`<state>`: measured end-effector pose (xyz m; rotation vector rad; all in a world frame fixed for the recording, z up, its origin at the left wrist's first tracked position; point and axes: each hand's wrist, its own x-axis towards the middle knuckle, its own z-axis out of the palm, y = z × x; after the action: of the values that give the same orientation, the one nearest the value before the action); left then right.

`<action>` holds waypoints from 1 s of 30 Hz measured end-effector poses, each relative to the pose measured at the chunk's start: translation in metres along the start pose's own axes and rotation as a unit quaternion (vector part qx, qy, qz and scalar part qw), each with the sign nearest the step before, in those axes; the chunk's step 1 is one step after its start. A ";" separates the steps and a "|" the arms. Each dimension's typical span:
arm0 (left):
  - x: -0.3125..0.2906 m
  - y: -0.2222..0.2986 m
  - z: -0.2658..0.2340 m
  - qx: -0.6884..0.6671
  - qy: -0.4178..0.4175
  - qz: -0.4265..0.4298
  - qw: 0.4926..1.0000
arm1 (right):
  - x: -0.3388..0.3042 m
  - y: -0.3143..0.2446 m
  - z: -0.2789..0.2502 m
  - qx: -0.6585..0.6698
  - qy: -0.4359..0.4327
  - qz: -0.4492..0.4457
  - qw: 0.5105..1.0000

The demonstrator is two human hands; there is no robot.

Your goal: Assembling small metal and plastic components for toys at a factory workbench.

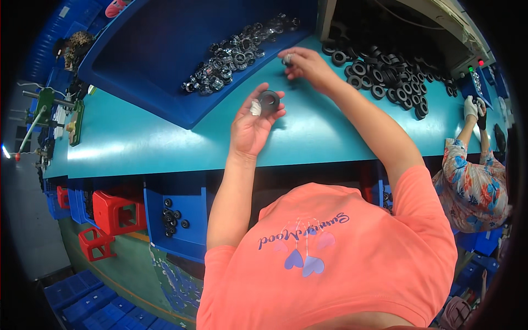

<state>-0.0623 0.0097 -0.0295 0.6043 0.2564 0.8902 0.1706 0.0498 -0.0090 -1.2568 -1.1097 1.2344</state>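
My left hand (254, 125) is closed around a small black tyre (269, 101), its round hole facing up. A whitish wrap (256, 108) shows on a digit beside the tyre. Further right and farther off, my right hand (311, 67) has its fingers drawn together above the table. A small grey-white bit shows at those fingertips, too small to tell whether it is a part or a finger wrap. Nearest to this hand are the shiny clear and silvery wheel hubs (234, 59) heaped in a tilted blue bin (137, 66). Many loose black tyres (385, 71) lie to its right.
The turquoise table (165, 148) runs across. A machine housing (429, 27) stands behind the tyres. At far right a co-worker's gloved hands (474, 107) work by a blue tray. Below the table are a blue box (176, 225) with black wheels and red stools (113, 212). A green hand press (77, 124) stands left.
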 end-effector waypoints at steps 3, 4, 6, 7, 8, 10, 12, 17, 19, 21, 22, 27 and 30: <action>0.001 -0.002 -0.001 0.012 -0.005 0.006 1.000 | -0.038 -0.004 0.005 0.050 -0.049 0.029 0.997; 0.001 -0.003 -0.001 0.019 -0.004 0.009 1.000 | -0.048 -0.004 0.006 0.054 -0.065 0.035 0.996; 0.001 -0.003 0.000 0.024 -0.003 0.009 1.000 | -0.062 -0.004 0.008 0.070 -0.083 0.051 0.993; 0.001 -0.003 0.000 0.027 -0.002 0.009 1.000 | -0.067 -0.004 0.009 0.079 -0.092 0.059 0.991; 0.001 -0.004 -0.001 0.030 -0.003 0.010 0.999 | -0.071 -0.003 0.011 0.066 -0.092 0.055 0.992; 0.002 -0.005 -0.002 0.038 -0.004 0.013 0.999 | -0.076 -0.008 0.017 0.031 -0.090 0.030 0.995; 0.001 -0.006 -0.001 0.037 0.009 0.008 0.999 | -0.077 -0.006 0.017 -0.011 -0.100 0.022 0.995; -0.001 -0.004 0.005 0.052 0.033 -0.006 0.998 | -0.074 -0.004 0.018 -0.032 -0.132 0.040 0.990; 0.000 -0.007 0.009 0.070 0.042 -0.016 0.996 | -0.072 0.002 0.018 -0.042 -0.117 0.003 0.992; 0.002 -0.010 0.005 0.129 0.069 -0.006 0.989 | -0.070 0.010 0.018 -0.067 -0.080 -0.061 0.993; 0.003 -0.011 0.005 0.157 0.082 -0.001 0.984 | -0.070 0.011 0.018 -0.084 -0.061 -0.064 0.993; 0.004 -0.019 0.015 0.225 0.085 0.013 0.971 | -0.077 -0.001 0.024 -0.232 -0.003 -0.127 0.964; 0.003 -0.019 0.014 0.248 0.085 0.010 0.965 | -0.083 0.003 0.031 -0.266 -0.009 -0.202 0.942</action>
<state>-0.0420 -0.0025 -0.0296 0.9958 0.6420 0.9023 0.1352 -0.0313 -0.0048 -1.3117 -1.6901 0.6525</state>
